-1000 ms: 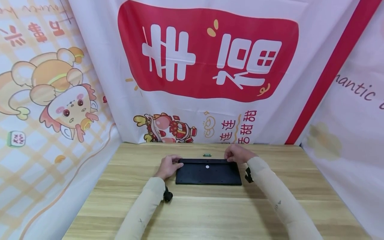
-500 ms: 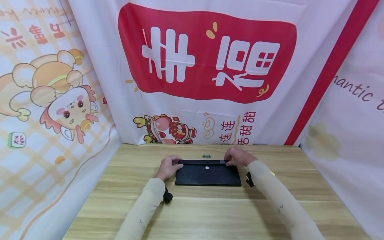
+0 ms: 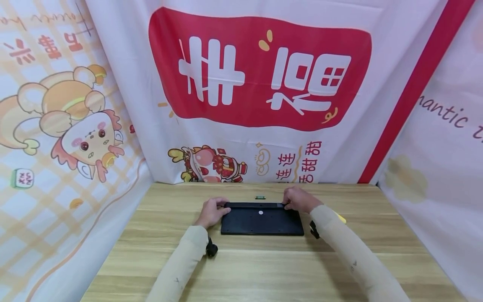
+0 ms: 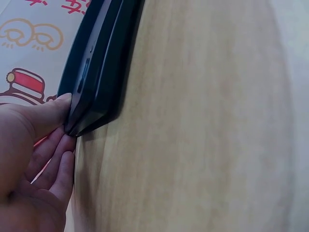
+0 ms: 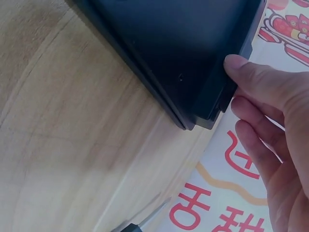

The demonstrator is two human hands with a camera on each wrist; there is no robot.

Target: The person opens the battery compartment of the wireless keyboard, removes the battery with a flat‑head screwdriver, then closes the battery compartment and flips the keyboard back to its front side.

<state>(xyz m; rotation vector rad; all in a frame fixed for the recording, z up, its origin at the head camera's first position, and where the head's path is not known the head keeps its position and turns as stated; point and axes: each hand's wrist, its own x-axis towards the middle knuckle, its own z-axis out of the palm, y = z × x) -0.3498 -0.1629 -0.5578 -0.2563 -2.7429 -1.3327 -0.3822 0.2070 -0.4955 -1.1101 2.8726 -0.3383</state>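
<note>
A black keyboard (image 3: 249, 223) lies face down on the wooden table, a raised bar along its far edge and a small round white sticker (image 3: 260, 212) on its underside. My left hand (image 3: 212, 210) pinches the far left corner, thumb on top and fingers against the end, as the left wrist view shows. Near the far right corner my right hand (image 3: 299, 199) grips the raised bar, its thumb (image 5: 239, 63) on top and fingers behind the edge. Just behind the keyboard is a small green battery (image 3: 260, 197).
A screwdriver with a thin metal shaft (image 5: 155, 212) lies right of the keyboard. In the head view a yellow piece (image 3: 341, 218) shows beside the right sleeve. Printed cloth (image 3: 260, 159) hangs at the table's back edge, with more cloth on both sides.
My right hand has shifted slightly along the bar, and a grey patch now shows beside its fingertips. The yellow piece has come into sight past the right sleeve. The left hand keeps its hold.
</note>
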